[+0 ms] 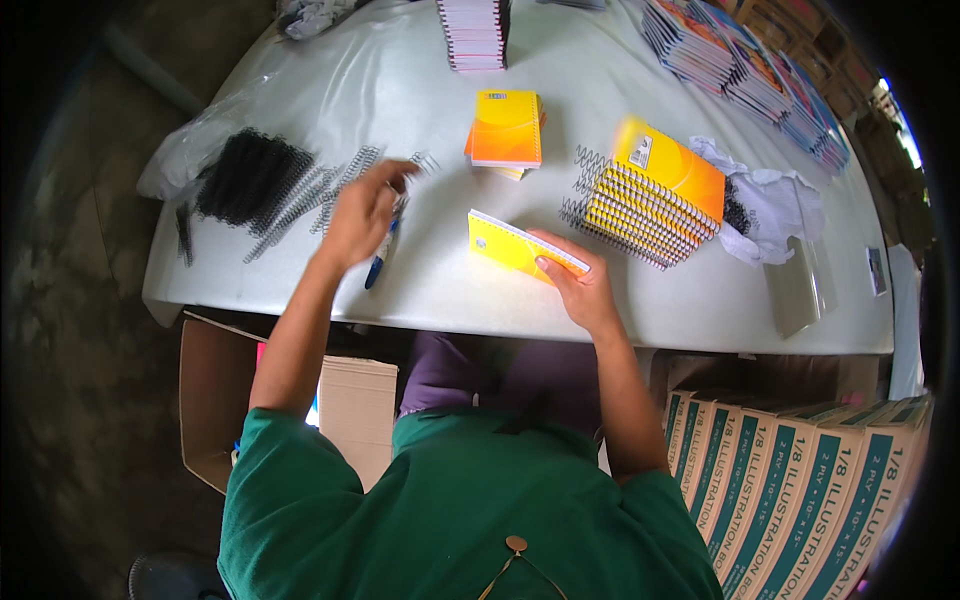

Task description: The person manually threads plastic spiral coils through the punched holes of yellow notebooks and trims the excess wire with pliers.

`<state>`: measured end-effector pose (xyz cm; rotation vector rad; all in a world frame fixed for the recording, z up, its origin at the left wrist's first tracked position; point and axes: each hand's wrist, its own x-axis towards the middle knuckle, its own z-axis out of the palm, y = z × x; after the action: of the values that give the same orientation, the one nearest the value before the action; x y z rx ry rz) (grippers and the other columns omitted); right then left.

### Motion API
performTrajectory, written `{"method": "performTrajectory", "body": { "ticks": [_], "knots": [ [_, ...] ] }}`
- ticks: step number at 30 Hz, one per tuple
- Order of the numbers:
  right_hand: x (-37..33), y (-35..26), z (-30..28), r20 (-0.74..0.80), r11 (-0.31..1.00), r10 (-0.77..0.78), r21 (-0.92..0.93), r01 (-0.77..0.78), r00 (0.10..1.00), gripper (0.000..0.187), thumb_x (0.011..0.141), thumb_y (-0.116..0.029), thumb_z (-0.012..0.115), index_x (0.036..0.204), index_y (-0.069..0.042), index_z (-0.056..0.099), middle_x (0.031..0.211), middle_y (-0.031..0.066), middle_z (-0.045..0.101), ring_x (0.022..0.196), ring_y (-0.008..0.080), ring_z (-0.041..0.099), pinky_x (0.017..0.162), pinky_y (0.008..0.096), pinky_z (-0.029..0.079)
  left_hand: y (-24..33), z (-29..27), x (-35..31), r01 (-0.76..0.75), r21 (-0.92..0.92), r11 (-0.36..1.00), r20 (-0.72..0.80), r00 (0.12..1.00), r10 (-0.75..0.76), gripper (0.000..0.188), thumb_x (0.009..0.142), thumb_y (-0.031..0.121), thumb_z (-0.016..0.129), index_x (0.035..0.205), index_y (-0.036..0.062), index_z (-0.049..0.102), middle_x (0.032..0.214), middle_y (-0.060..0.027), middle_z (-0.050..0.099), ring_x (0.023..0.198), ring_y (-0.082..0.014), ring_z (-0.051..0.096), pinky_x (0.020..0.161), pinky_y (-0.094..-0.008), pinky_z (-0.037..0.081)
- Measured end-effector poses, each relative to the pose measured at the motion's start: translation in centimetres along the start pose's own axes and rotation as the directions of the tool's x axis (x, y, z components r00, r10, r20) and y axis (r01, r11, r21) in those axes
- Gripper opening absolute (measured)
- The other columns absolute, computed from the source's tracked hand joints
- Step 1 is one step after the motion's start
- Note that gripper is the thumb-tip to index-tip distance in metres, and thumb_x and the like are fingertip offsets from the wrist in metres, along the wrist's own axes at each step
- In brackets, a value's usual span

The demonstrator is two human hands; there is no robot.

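Note:
My right hand [582,282] grips a small yellow-orange notebook [508,247] by its near right end, thumb on the cover. The notebook is tilted, with a white page edge turned up and no coil visible along it. My left hand [362,212] is raised over the table, its fingers pinched on a thin wire binding coil [426,163]. Loose coils [335,190] lie under and beside that hand, next to a dense heap of black coils [255,175]. A blue marker [379,262] rests below my left wrist.
Yellow-orange notebooks stand stacked ahead [506,130]; coil-bound ones pile up at right [655,195] beside crumpled paper [775,210]. A tall notebook stack [474,35] is at the far side, more notebooks [740,70] far right. Cardboard boxes flank me: an open one [215,390] and several upright [800,480].

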<state>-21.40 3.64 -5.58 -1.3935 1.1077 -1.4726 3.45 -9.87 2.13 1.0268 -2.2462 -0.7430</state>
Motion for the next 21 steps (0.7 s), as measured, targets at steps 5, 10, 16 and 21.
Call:
{"method": "performTrajectory", "body": {
  "ticks": [5,10,16,21],
  "knots": [
    [0.0,0.6,0.2,-0.026,0.999,-0.043,-0.002,0.043,0.999,0.029,0.086,0.0,0.055,0.114,0.002,0.058,0.103,0.0099,0.065,0.091,0.0111,0.059,0.082,0.0243,0.047,2.0,3.0,-2.1,0.098,-0.095,0.991,0.217,0.973,-0.075,0.03,0.093,0.033,0.047,0.091,0.0037,0.055,0.067,-0.0093,0.052,0.061,-0.0192,0.048,0.063,-0.0297,0.041],
    [0.0,0.4,-0.1,0.009,0.998,-0.042,-0.036,0.042,0.999,0.029,0.086,0.0,0.055,0.114,0.002,0.058,0.105,0.0104,0.065,0.091,0.0115,0.059,0.081,0.0246,0.047,1.9,3.1,-1.6,0.156,-0.023,0.988,0.23,0.962,-0.146,0.025,0.094,0.023,0.05,0.085,0.0003,0.054,0.073,-0.0028,0.05,0.069,-0.009,0.045,0.065,-0.0236,0.039],
    [0.0,0.0,-0.1,0.045,0.998,-0.058,-0.02,0.059,0.997,0.03,0.086,0.001,0.055,0.115,0.002,0.058,0.105,0.0097,0.065,0.091,0.012,0.059,0.082,0.0245,0.046,0.9,2.6,0.0,0.2,-0.551,0.81,0.28,0.959,-0.046,0.012,0.083,0.013,0.065,0.086,0.0039,0.057,0.082,-0.0023,0.057,0.069,-0.0067,0.048,0.062,-0.0206,0.04],
    [-0.2,-0.7,0.0,0.048,0.998,0.042,0.046,-0.044,0.998,0.03,0.085,0.0,0.056,0.115,0.001,0.058,0.102,0.0086,0.065,0.089,0.0116,0.059,0.082,0.0241,0.046,4.2,1.1,0.8,-0.19,0.099,0.977,0.322,0.935,0.15,0.033,0.075,0.013,0.07,0.107,0.0098,0.059,0.109,-0.0071,0.055,0.084,-0.0198,0.052,0.083,-0.0344,0.04]
  ]
}}
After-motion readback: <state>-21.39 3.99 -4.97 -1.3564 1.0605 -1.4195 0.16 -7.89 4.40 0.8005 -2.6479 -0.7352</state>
